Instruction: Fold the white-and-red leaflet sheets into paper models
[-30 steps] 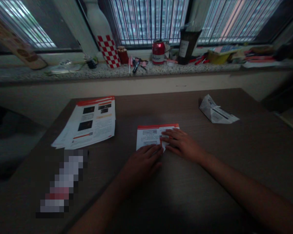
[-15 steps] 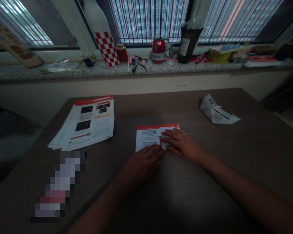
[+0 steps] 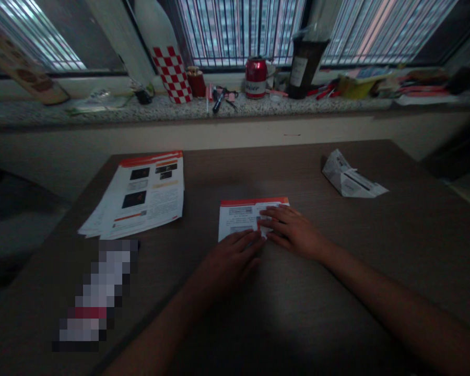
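A folded sheet of printed paper (image 3: pixel 235 215) with a red-orange strip along its far edge lies on the dark wooden table (image 3: pixel 235 172). My left hand (image 3: pixel 229 259) rests over its near edge, fingers stretched out and hiding that part of it. On the sheet's right part lies my right hand (image 3: pixel 292 230), fingers spread flat. The fingertips of both hands come close together near the paper's near edge. Neither hand grips anything.
A stack of printed sheets (image 3: pixel 152 193) lies at the back left, with a blurred-out pixelated object (image 3: pixel 97 292) nearer me. At the back right stands a folded paper shape (image 3: pixel 350 177). A red can (image 3: pixel 256 78), a dark cup (image 3: pixel 303 70) and a checkered bottle (image 3: pixel 171 73) line the windowsill.
The hands and the paper hold almost the same position. Only the whole view has shifted very slightly.
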Available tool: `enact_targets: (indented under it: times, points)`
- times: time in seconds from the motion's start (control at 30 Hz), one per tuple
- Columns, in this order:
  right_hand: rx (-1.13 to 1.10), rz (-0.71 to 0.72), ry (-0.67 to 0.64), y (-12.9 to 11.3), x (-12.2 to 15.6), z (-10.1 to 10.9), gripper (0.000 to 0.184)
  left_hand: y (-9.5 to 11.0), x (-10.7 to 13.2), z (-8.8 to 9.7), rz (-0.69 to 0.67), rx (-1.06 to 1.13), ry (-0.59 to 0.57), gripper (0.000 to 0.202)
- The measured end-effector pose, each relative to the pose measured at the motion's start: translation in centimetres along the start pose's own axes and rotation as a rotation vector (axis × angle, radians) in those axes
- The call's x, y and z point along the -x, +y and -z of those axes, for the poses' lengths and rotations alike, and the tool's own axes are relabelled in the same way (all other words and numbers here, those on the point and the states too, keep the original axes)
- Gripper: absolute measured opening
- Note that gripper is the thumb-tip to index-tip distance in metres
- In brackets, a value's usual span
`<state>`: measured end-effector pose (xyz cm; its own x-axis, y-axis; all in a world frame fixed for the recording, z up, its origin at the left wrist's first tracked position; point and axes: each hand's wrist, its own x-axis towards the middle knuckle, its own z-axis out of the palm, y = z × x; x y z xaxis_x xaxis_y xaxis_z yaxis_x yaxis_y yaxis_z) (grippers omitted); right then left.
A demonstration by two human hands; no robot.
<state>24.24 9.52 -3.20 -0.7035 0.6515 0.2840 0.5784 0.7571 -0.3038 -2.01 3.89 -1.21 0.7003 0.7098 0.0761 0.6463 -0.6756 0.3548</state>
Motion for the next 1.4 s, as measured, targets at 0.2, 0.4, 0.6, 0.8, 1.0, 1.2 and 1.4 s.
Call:
enact_targets:
  times: [0.2,0.4,0.6,0.8,1.0,1.2,1.4]
  points:
    - [-0.036,0.01,0.004,0.0,0.1,0.2,0.034,0.0,0.1,0.0,-0.043,0.041,0.007,0.044]
    - [-0.036,0.015,-0.002,0.2,0.1,0.2,0.034,0.0,0.2,0.4,-0.048,0.028,-0.011,0.044]
    - [-0.03,0.006,0.001,0.1,0.1,0.3,0.034,-0.3,0.4,1.3,-0.067,0.061,-0.055,0.042]
    - [-0.035,-0.001,0.009,-0.1,0.1,0.4,0.033,-0.5,0.4,1.6,-0.065,0.091,-0.074,0.034]
    - [-0.023,-0.003,-0.005,-0.1,0.1,0.4,0.034,-0.6,0.4,1.5,-0.064,0.101,-0.083,0.037]
    - [-0.018,-0.005,0.005,-0.2,0.1,0.4,0.034,-0.7,0.5,1.3,-0.059,0.094,-0.074,0.042]
    - [-0.002,0.001,0.003,-0.2,0.2,0.4,0.033,-0.6,0.3,1.2,-0.06,0.086,-0.056,0.041]
